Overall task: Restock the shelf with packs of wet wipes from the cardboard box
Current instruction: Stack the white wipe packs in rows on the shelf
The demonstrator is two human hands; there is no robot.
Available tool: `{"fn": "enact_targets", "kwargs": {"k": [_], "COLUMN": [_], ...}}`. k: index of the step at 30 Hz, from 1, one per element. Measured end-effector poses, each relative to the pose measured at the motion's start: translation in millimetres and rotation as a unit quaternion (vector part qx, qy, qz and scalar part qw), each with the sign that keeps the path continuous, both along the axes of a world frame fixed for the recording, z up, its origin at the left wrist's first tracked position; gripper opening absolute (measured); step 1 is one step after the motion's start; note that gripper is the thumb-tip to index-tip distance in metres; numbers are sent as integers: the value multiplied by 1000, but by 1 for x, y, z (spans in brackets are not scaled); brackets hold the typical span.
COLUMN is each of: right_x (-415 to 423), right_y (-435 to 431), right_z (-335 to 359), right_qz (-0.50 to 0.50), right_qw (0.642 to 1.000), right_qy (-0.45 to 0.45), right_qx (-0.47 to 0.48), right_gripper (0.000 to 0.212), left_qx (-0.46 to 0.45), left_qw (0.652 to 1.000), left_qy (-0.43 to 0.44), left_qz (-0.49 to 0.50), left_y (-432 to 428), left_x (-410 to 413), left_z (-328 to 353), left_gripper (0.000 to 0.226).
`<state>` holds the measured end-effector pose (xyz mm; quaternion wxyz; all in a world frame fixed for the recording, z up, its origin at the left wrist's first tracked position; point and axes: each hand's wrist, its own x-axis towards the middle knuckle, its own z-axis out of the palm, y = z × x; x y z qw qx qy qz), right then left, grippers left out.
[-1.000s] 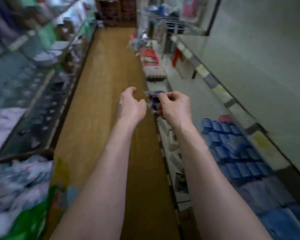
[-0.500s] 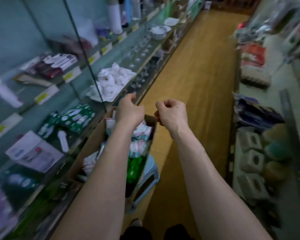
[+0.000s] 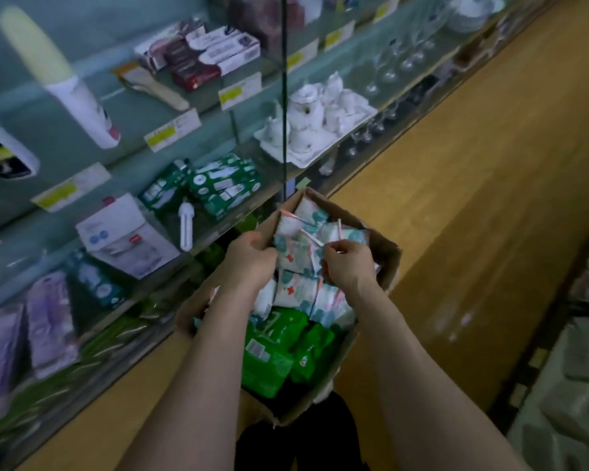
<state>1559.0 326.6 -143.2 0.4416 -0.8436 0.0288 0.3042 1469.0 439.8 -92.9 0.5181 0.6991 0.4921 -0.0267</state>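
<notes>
In the box [image 3: 386, 256], both hands are gripping the packs [image 3: 296, 237].
Head view: the left hand [image 3: 252, 260] is curling round their left side and the right hand [image 3: 349, 270] is pinching their right edge, so the packs are sitting between the fingers. Squeezing evenly and lifting straight up looks wisest, as the stack seems loose.

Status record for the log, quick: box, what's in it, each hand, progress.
box: cardboard box, open, beside the glass shelves
contents: patterned wipe packs at the far end, green packs at the near end
left hand: left hand in the box, fingers curled on the patterned packs' left side
right hand: right hand in the box, fingers curled on their right side
progress: packs gripped, not yet lifted out
</notes>
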Motion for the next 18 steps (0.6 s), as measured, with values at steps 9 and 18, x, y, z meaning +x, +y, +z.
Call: {"fn": "enact_targets", "kwargs": {"k": [9,18], "right_x": [23,35], "right_y": [27,60], "right_z": [-64,-105], "right_qz": [220,287], "right_qw": [962,921], "right_qy": [-69,-123], "right_qx": [-148,-232], "right_gripper": [40,42], "left_qx": [-75,-137], "left_qw": [991,974], "left_qy": [49,67], "left_qz": [101,165], "left_y": [10,7], "left_x": [27,20], "left_z": [-80,-128], "left_gripper": [47,42]}}
